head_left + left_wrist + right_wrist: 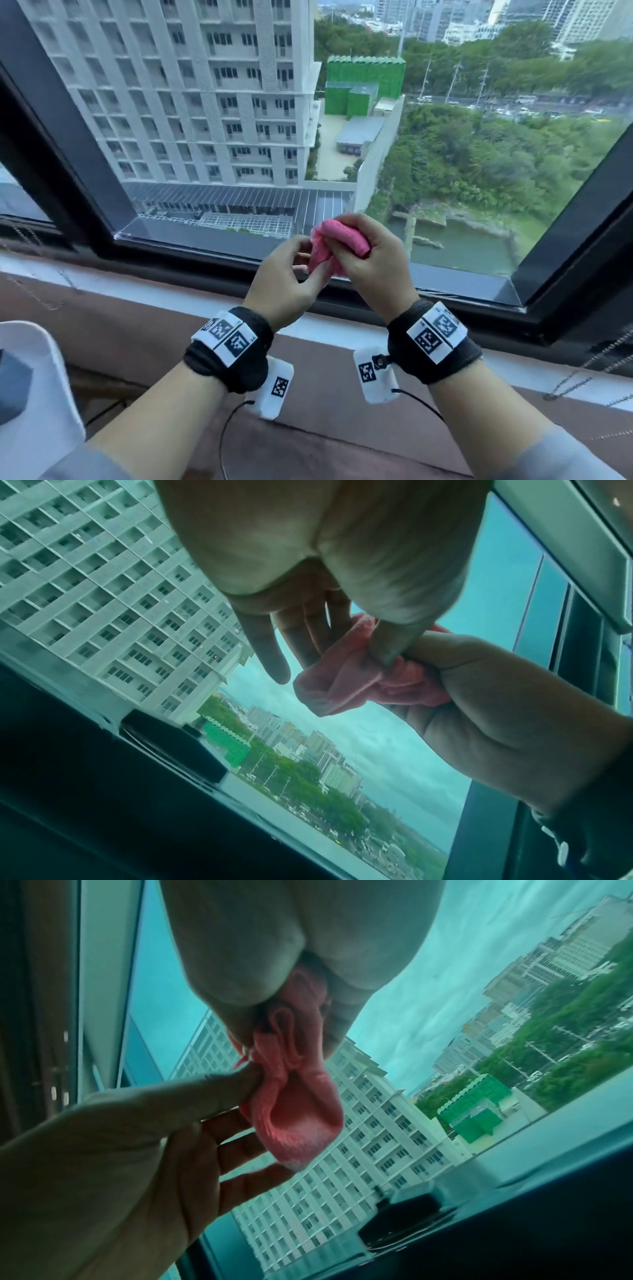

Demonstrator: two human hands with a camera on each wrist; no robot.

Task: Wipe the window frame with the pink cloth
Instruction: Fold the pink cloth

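One pink cloth (337,245), bunched into a wad, up in the air in front of the lower pane, clear of the dark window frame (455,286) and touching no part of it. Two bare hands on it. Right hand (375,263) clamped round the wad, fingers curled over the top and thumb tucked beneath, folds bulging out below the fist in the right wrist view (298,1096). Left hand (286,275) just beside, thumb pressed against the cloth's near edge, pinching it together with the fingers behind; one finger straight and apart from the fabric in the left wrist view (263,647). Same cloth there (346,677) squeezed between the left thumb and the right fist.

Two black wristbands, one per wrist (229,346) (433,339), each with square printed markers; two white camera units below them (277,387) (375,373), each with a thin black cable. One brown ledge (120,329) below the frame. One white object (41,377) at the lower left edge, cut off by the picture, kind unclear. Beyond the glass: one tall white apartment block (191,92) and one green-clad structure (363,84)
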